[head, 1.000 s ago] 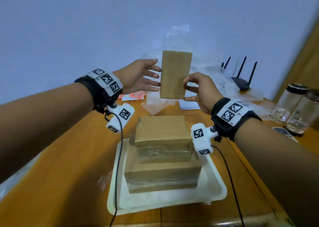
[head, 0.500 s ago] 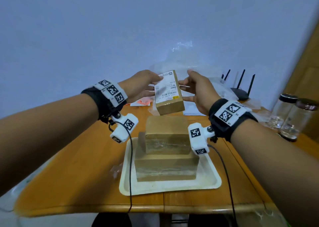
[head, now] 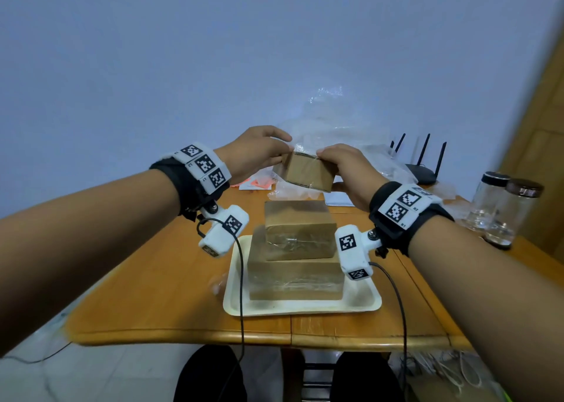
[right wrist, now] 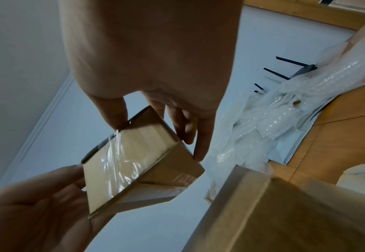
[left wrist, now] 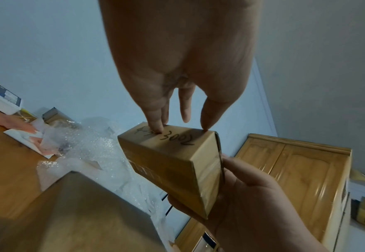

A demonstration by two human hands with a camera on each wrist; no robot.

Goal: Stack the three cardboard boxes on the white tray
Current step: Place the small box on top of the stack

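"3002" handwritten on held small box [left wrist: 173, 163]

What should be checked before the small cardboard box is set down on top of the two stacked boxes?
1. Grip: left hand and right hand both hold the small brown cardboard box at its ends: ok.
2. Box level: it is tilted in the air: not ok.
3. Landing spot: top of the middle cardboard box is bare: ok.
4. Stack base: middle box rests on the large bottom cardboard box, which sits inside the white rectangular tray: ok.
5. Alignment: small box hangs above the stack, slightly behind it: cannot tell exactly.
6. Wrist camera cables hang near the tray: cannot tell if they touch.
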